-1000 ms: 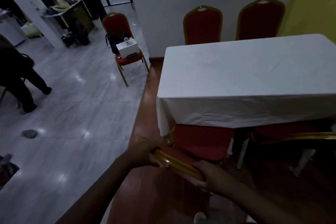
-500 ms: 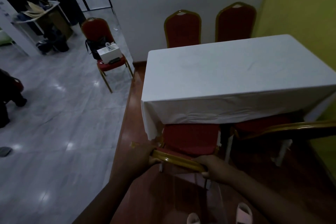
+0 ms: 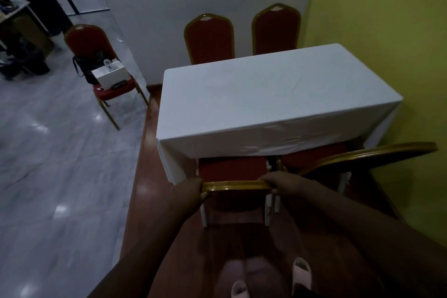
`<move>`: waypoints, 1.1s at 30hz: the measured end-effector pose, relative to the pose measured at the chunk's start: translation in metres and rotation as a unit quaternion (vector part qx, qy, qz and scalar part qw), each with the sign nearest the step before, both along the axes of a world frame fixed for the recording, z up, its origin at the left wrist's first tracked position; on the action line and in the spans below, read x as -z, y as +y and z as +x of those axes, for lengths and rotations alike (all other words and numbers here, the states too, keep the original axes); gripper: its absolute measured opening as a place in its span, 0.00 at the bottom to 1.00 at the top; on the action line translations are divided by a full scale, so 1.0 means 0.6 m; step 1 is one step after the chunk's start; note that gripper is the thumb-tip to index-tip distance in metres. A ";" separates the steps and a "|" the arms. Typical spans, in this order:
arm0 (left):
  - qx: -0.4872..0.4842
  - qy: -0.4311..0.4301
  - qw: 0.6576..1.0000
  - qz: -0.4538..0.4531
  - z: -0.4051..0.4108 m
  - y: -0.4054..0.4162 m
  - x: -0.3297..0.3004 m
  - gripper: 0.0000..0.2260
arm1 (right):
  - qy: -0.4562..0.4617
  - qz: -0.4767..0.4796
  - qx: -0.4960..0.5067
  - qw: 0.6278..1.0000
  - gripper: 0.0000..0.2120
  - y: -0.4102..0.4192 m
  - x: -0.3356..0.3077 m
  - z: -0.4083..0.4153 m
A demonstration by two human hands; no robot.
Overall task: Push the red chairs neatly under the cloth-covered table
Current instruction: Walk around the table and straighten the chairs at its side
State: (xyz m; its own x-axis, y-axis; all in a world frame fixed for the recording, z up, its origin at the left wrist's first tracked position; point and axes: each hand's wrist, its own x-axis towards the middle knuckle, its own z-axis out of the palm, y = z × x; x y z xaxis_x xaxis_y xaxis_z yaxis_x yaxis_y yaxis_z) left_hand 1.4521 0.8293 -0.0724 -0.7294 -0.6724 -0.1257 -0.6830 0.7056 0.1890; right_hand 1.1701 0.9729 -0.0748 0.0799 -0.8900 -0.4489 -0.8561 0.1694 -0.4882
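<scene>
The gold top rail of a red chair (image 3: 235, 186) is gripped by both hands: the left hand (image 3: 188, 192) is closed around its left end, the right hand (image 3: 281, 184) around its right end. Just beyond the hands, the chair's seat is partly tucked under the hanging white cloth of the table (image 3: 266, 94). The frame is judged rigid metal and moderately light, likely to slide on the smooth wooden floor; the rail ends are judged the best hold for a straight push. Right of the right hand, a 2nd chair (image 3: 362, 155) stands close, its seat also partly under. Little side room is left; open floor lies behind the hands.
</scene>
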 end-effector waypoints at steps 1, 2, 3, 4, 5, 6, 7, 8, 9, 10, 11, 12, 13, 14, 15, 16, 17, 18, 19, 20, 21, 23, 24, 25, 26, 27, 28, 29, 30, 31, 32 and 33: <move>-0.003 0.001 1.000 -0.002 -0.004 0.004 0.006 0.11 | -0.002 -0.004 0.001 1.000 0.22 0.004 -0.001 -0.006; -0.008 0.001 1.000 -0.002 -0.008 0.010 0.007 0.12 | -0.005 -0.007 -0.001 1.000 0.22 0.008 -0.004 -0.010; -0.012 0.001 1.000 -0.002 -0.010 0.014 0.011 0.12 | -0.011 -0.005 0.000 1.000 0.21 0.012 -0.003 -0.015; -0.017 0.000 1.000 -0.002 -0.013 0.020 0.013 0.13 | -0.015 -0.005 0.000 1.000 0.21 0.016 -0.003 -0.018; -0.020 0.000 1.000 -0.003 -0.015 0.024 0.016 0.13 | -0.018 -0.002 0.003 1.000 0.21 0.019 -0.001 -0.021; -0.023 -0.004 1.000 -0.004 -0.017 0.029 0.017 0.14 | -0.018 -0.004 0.003 1.000 0.21 0.022 -0.001 -0.025; -0.024 -0.004 1.000 -0.010 -0.019 0.033 0.019 0.14 | -0.018 -0.007 0.002 1.000 0.22 0.025 0.002 -0.029; -0.026 -0.007 1.000 -0.016 -0.022 0.037 0.020 0.14 | -0.015 -0.008 0.002 1.000 0.23 0.027 0.002 -0.033; -0.023 -0.008 0.999 -0.023 -0.024 0.040 0.021 0.14 | -0.015 -0.008 0.003 1.000 0.24 0.029 0.002 -0.037; -0.020 -0.010 0.999 -0.027 -0.028 0.044 0.019 0.13 | -0.014 -0.008 0.005 1.000 0.24 0.030 0.000 -0.040; -0.015 -0.010 0.999 -0.031 -0.031 0.047 0.019 0.13 | -0.016 -0.010 0.008 1.000 0.24 0.032 -0.002 -0.043; -0.012 -0.011 0.999 -0.031 -0.035 0.051 0.014 0.13 | -0.017 -0.012 0.010 1.000 0.24 0.033 -0.004 -0.046; -0.008 -0.008 1.000 -0.029 -0.039 0.051 0.014 0.13 | -0.018 -0.014 0.013 1.000 0.25 0.033 -0.004 -0.049; -0.006 -0.007 1.000 -0.027 -0.041 0.051 0.011 0.13 | -0.018 -0.017 0.016 1.000 0.25 0.034 -0.004 -0.051; -0.005 -0.007 1.000 -0.027 -0.042 0.050 0.012 0.13 | -0.019 -0.020 0.019 0.999 0.25 0.034 -0.002 -0.053; -0.009 -0.010 1.000 -0.026 -0.043 0.050 0.008 0.14 | -0.019 -0.026 0.019 0.999 0.26 0.035 0.000 -0.053; -0.011 -0.010 1.000 -0.025 -0.043 0.046 0.010 0.14 | -0.018 -0.033 0.018 0.999 0.25 0.035 0.004 -0.054; -0.014 -0.017 1.000 -0.018 -0.043 0.043 0.009 0.16 | -0.015 -0.039 0.018 0.999 0.25 0.035 0.007 -0.054; -0.012 -0.018 1.000 -0.012 -0.043 0.040 0.010 0.16 | -0.016 -0.049 0.020 0.999 0.24 0.035 0.009 -0.055; -0.010 -0.021 1.000 -0.002 -0.045 0.040 0.005 0.17 | -0.015 -0.058 0.019 0.998 0.22 0.036 0.012 -0.057; -0.005 -0.019 1.000 0.005 -0.047 0.040 0.002 0.16 | -0.016 -0.065 0.018 0.998 0.20 0.035 0.013 -0.058; 0.008 -0.012 1.000 0.017 -0.055 0.044 -0.009 0.15 | -0.017 -0.081 0.016 0.996 0.18 0.037 0.017 -0.064; 0.017 -0.007 1.000 0.024 -0.062 0.050 -0.015 0.15 | -0.013 -0.089 0.016 0.996 0.17 0.038 0.020 -0.068; 0.031 0.005 0.999 0.031 -0.073 0.057 -0.021 0.16 | -0.007 -0.097 0.017 0.995 0.19 0.042 0.020 -0.072; 0.045 0.017 0.998 0.035 -0.086 0.066 -0.028 0.18 | 0.002 -0.103 0.022 0.994 0.22 0.046 0.021 -0.079; 0.061 0.032 0.997 0.036 -0.103 0.077 -0.035 0.19 | 0.006 -0.109 0.030 0.994 0.25 0.054 0.022 -0.088; 0.070 0.041 0.996 0.037 -0.122 0.088 -0.044 0.21 | 0.006 -0.115 0.040 0.992 0.26 0.062 0.023 -0.100; 0.075 0.047 0.995 0.037 -0.142 0.099 -0.049 0.23 | 0.005 -0.125 0.052 0.991 0.27 0.073 0.024 -0.115; 0.078 0.049 0.995 0.039 -0.164 0.109 -0.052 0.26 | 0.008 -0.135 0.065 0.989 0.27 0.086 0.025 -0.134; 0.085 0.048 0.994 0.040 -0.187 0.116 -0.051 0.27 | 0.013 -0.147 0.079 0.986 0.27 0.100 0.025 -0.155; 0.094 0.045 0.994 0.039 -0.213 0.122 -0.052 0.28 | 0.021 -0.159 0.095 0.983 0.27 0.117 0.025 -0.180; 0.106 0.042 0.993 0.038 -0.241 0.127 -0.053 0.27 | 0.031 -0.173 0.109 0.978 0.27 0.133 0.021 -0.205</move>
State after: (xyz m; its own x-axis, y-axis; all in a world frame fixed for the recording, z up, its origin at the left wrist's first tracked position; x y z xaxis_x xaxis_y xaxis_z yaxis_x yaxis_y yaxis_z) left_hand 1.3076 0.9058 -0.0408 -0.8640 -0.4929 -0.1027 -0.4995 0.8138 0.2969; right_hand 1.0472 1.0529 -0.0874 -0.1474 -0.9822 -0.1161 -0.8475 0.1859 -0.4972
